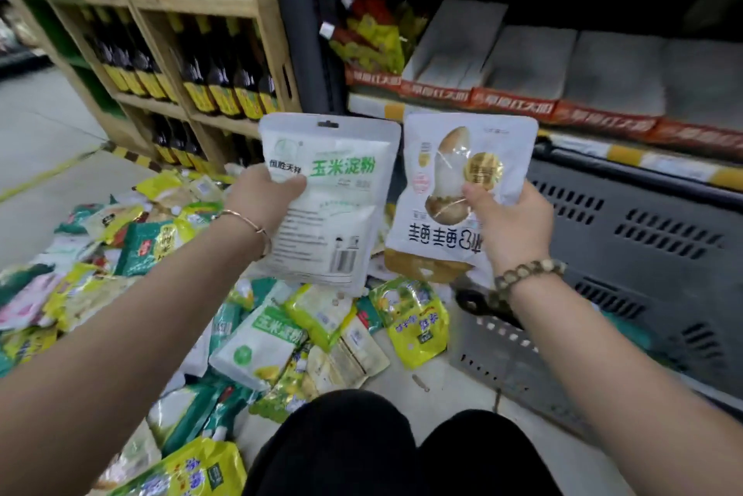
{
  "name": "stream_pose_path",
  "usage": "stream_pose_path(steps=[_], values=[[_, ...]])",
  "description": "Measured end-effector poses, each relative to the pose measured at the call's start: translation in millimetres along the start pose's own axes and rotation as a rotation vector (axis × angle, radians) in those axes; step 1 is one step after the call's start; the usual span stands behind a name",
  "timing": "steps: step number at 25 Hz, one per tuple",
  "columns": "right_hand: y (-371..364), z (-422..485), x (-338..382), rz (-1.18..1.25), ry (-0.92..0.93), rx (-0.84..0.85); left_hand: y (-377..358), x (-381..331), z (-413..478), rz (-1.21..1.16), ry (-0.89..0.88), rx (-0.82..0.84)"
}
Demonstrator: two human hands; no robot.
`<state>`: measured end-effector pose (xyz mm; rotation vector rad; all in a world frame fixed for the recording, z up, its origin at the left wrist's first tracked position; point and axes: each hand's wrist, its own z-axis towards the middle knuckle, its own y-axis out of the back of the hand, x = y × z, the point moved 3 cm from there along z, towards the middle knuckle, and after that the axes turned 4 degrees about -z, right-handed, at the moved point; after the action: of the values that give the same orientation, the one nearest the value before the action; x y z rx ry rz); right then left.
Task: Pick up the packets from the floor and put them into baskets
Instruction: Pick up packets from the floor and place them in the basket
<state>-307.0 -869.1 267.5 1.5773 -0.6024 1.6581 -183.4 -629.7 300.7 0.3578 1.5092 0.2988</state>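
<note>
My left hand [263, 200] grips a white starch packet with green lettering [341, 189], held upright in front of me. My right hand [508, 224] pinches a white packet with a yellow bottom and a clear window [450, 157], held upside down beside the first. Both packets are raised above the floor. Below them lies a heap of green, yellow and white packets [281, 334] spread over the floor to the left. A grey plastic basket [498, 358] stands on the floor under my right forearm, its black handle partly hidden by my wrist.
A wooden rack of dark bottles [193, 65] stands at the left. A dark shelf unit with red-fronted trays [522, 105] and a grey vented base [643, 230] runs along the right. My knees in black trousers [362, 447] are at the bottom.
</note>
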Motion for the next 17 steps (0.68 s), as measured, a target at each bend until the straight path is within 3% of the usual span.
stream_pose_path(steps=[9, 17], values=[[161, 27, -26, -0.023, -0.080, -0.313, -155, -84, -23, -0.160, -0.066, 0.315], [179, 90, -105, -0.090, -0.296, -0.304, -261, -41, -1, -0.034, 0.027, 0.472]])
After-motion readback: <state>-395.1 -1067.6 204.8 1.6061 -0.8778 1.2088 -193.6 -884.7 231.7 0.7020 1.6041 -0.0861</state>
